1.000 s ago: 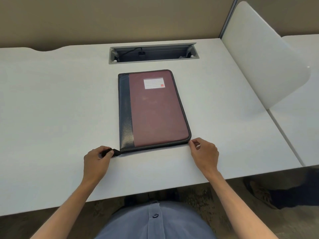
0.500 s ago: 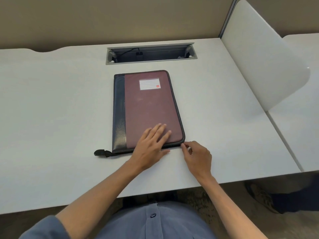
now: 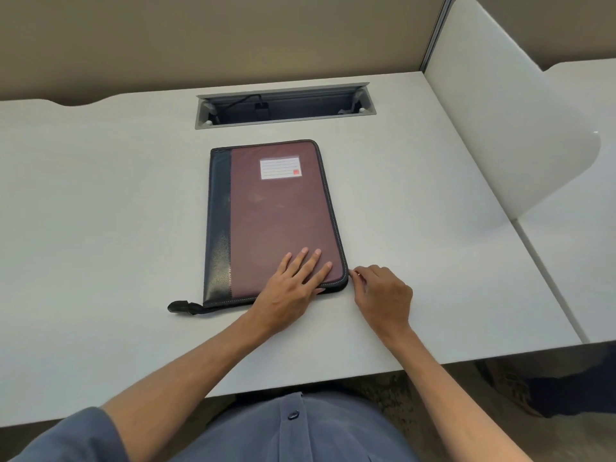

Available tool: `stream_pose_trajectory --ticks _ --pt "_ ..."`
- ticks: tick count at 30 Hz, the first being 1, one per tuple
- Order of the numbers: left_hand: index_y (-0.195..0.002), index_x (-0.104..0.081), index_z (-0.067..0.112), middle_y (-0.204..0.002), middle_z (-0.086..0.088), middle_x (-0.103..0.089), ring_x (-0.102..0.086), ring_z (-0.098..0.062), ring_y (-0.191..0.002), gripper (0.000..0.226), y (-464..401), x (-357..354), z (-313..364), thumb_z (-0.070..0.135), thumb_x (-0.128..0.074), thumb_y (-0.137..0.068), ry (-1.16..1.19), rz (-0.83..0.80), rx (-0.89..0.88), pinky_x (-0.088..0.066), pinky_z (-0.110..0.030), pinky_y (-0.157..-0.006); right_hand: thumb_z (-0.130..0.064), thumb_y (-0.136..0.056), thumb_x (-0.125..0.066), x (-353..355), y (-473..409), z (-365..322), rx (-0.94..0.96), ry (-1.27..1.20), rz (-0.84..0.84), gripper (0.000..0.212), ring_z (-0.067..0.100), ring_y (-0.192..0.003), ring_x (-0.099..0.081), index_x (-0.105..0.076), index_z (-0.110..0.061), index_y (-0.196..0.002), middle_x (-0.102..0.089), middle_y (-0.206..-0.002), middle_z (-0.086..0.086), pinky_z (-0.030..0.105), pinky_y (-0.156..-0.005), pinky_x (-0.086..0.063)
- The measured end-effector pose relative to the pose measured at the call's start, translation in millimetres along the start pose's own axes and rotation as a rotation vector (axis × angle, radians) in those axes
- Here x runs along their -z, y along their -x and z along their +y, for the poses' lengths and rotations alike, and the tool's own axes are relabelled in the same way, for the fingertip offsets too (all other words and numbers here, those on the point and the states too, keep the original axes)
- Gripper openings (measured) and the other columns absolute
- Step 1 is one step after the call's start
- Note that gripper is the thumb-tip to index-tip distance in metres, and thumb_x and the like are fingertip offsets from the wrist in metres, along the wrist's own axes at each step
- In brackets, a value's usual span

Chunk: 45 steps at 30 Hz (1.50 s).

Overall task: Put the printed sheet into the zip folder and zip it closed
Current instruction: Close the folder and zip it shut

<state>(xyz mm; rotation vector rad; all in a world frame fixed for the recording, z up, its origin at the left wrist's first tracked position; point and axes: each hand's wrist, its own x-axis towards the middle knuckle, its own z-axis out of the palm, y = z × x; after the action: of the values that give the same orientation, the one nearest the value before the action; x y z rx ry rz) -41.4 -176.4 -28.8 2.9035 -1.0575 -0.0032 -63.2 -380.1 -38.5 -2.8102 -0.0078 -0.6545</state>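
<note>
While the left hand (image 3: 289, 293) flattens the zip folder (image 3: 273, 221), the right hand (image 3: 383, 293) pinches its corner.

Can't see what the right hand (image 3: 383, 293) pinches at the folder (image 3: 276, 221) corner, its fingertips curl under. Label (image 3: 280, 168) lines too tiny to read. Table (image 3: 100, 211) runs off left.
</note>
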Motion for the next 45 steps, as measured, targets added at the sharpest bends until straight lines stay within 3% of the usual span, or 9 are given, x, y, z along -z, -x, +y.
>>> stream_pose_trajectory --ticks 7,11,17,24,28,32,35,39,45 --pt "-0.14 -0.048 0.011 -0.143 -0.016 -0.05 -0.047 -0.04 -0.131 0.048 -7 -1 2 0.023 -0.053 -0.094 0.001 0.07 0.029 -0.043 -0.056 -0.102 -0.018 -0.082 -0.075 -10 -23 7 0.09 -0.039 0.04 0.015 0.019 -0.053 -0.058 -0.068 -0.016 -0.069 -0.062 -0.059 -0.003 0.026 -0.034 -0.037" --pt "-0.14 -0.048 0.011 -0.143 -0.016 -0.05 -0.047 -0.039 -0.131 0.048 -10 2 3 0.026 -0.039 -0.095 -0.014 0.085 0.034 -0.043 -0.055 -0.102 -0.014 -0.085 -0.068 -11 -14 17 0.187 -0.138 0.074 0.014 0.019 -0.055 -0.059 -0.068 -0.014 -0.07 -0.064 -0.061 -0.003 0.028 -0.037 -0.04" --pt "-0.14 -0.049 0.011 -0.144 -0.015 -0.05 -0.046 -0.038 -0.132 0.048 -8 3 7 0.026 -0.041 -0.095 -0.001 0.11 0.047 -0.043 -0.054 -0.103 -0.02 -0.091 -0.062 -20 -24 18 0.162 -0.102 0.114 0.022 0.018 -0.057 -0.06 -0.068 -0.016 -0.07 -0.065 -0.062 -0.004 0.027 -0.038 -0.038" --pt "-0.139 -0.05 0.012 -0.144 -0.013 -0.05 -0.046 -0.037 -0.132 0.047 -6 6 9 0.027 -0.036 -0.097 0.006 0.128 0.052 -0.043 -0.054 -0.103 -0.021 -0.087 -0.07 -35 -71 13 0.098 -0.062 0.031 0.02 0.021 -0.057 -0.06 -0.067 -0.015 -0.069 -0.064 -0.064 -0.001 0.028 -0.038 -0.041" --pt "-0.141 -0.047 0.012 -0.146 -0.012 -0.047 -0.043 -0.036 -0.135 0.048 3 4 11 0.024 -0.052 -0.095 -0.005 0.127 0.029 -0.041 -0.053 -0.105 -0.024 -0.09 -0.066 -46 -100 10 0.081 -0.069 -0.044 0.021 0.025 -0.059 -0.062 -0.07 -0.013 -0.072 -0.066 -0.067 0.002 0.03 -0.04 -0.044" --pt "-0.141 -0.048 0.013 -0.146 -0.012 -0.048 -0.044 -0.034 -0.134 0.047 9 4 14 0.027 -0.047 -0.095 -0.022 0.137 0.02 -0.042 -0.052 -0.105 -0.028 -0.093 -0.062 -57 -125 8 0.063 -0.072 -0.095 0.023 0.026 -0.066 -0.063 -0.073 -0.015 -0.078 -0.067 -0.072 0.002 0.03 -0.046 -0.045" --pt "-0.14 -0.049 0.013 -0.145 -0.011 -0.049 -0.045 -0.034 -0.134 0.049 10 4 14 0.025 -0.057 -0.093 -0.018 0.139 0.028 -0.044 -0.052 -0.103 -0.032 -0.094 -0.059 -66 -141 8 0.047 -0.062 -0.132 0.024 0.025 -0.07 -0.063 -0.073 -0.017 -0.081 -0.068 -0.076 0.001 0.03 -0.049 -0.043" --pt "-0.139 -0.051 0.014 -0.144 -0.011 -0.05 -0.047 -0.032 -0.133 0.045 10 4 13 0.027 -0.041 -0.096 -0.039 0.144 0.012 -0.044 -0.051 -0.102 -0.033 -0.096 -0.056 -78 -165 8 0.031 -0.064 -0.17 0.026 0.026 -0.072 -0.062 -0.073 -0.017 -0.083 -0.068 -0.078 0.001 0.028 -0.052 -0.035" --pt "-0.138 -0.052 0.014 -0.144 -0.01 -0.05 -0.046 -0.031 -0.133 0.043 21 -3 10 0.029 -0.038 -0.099 -0.051 0.175 -0.031 -0.045 -0.051 -0.102 -0.034 -0.098 -0.051 -97 -207 8 -0.015 -0.074 -0.231 0.03 0.027 -0.075 -0.06 -0.072 -0.016 -0.086 -0.068 -0.083 0.002 0.031 -0.057 -0.041"
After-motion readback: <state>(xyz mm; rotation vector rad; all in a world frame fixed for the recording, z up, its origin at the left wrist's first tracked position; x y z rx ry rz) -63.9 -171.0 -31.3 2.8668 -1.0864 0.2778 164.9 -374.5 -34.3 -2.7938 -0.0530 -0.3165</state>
